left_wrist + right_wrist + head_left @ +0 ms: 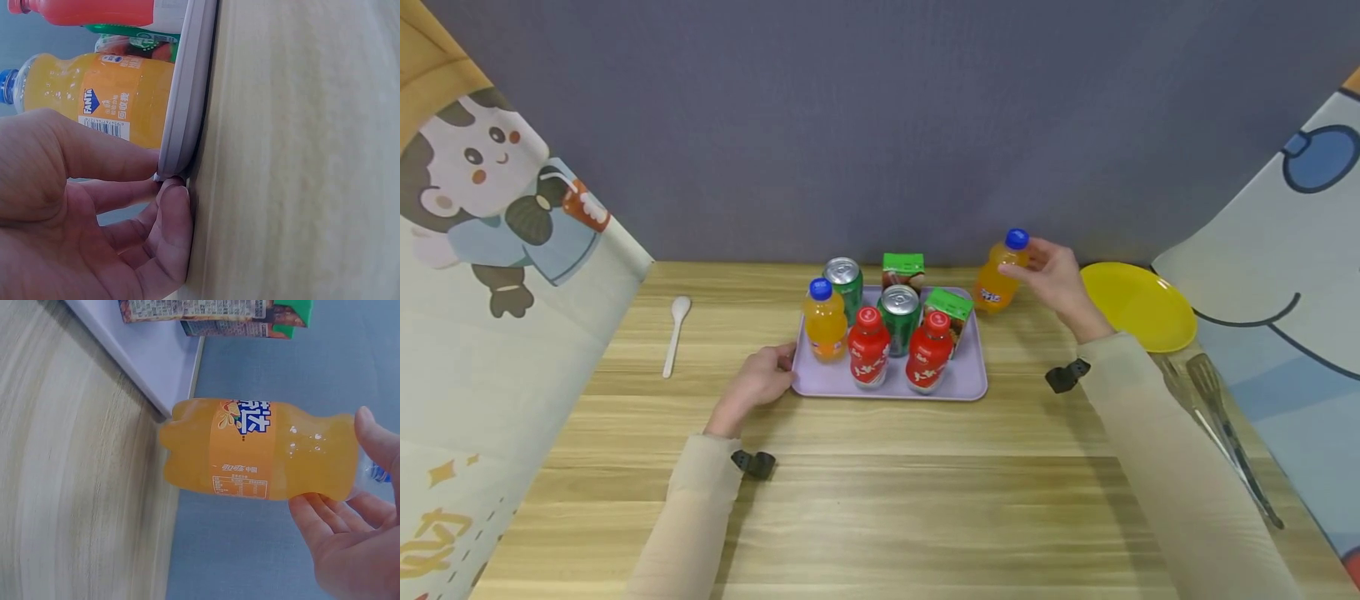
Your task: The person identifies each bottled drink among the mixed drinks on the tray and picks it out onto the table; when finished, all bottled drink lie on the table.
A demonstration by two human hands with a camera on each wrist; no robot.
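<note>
Right hand (1056,279) has a Fanta (995,289), fingers and thumb closed round it high up, near the neck. Bottle is just beside the tray (820,382) at its far right corner, tilted, cap toward the hand; can't tell if the base touches the table (850,500). Left hand (758,379) pinches the tray's left edge, thumb on top, fingers curled under.

Doing it well: hold high, so the fingers stay out of the crowd; bring the bottle upright before its base takes weight. Left hand should brace, not lift, or the tall bottles could tip. Main risk, probably: bumping the near box (953,305) at the right end. Bare tray floor shows along the front and right, so a low, slow approach looks best there.

Tray load: second Fanta (825,327) at left, front can (898,315) mid, back can (846,285) behind left, left red bottle (869,354) and right red bottle (928,360) in front, near box at right. Far box (903,265) at the back, base hidden. Fantas hold orange liquid, caps on. Cans' tops look sealed.
</note>
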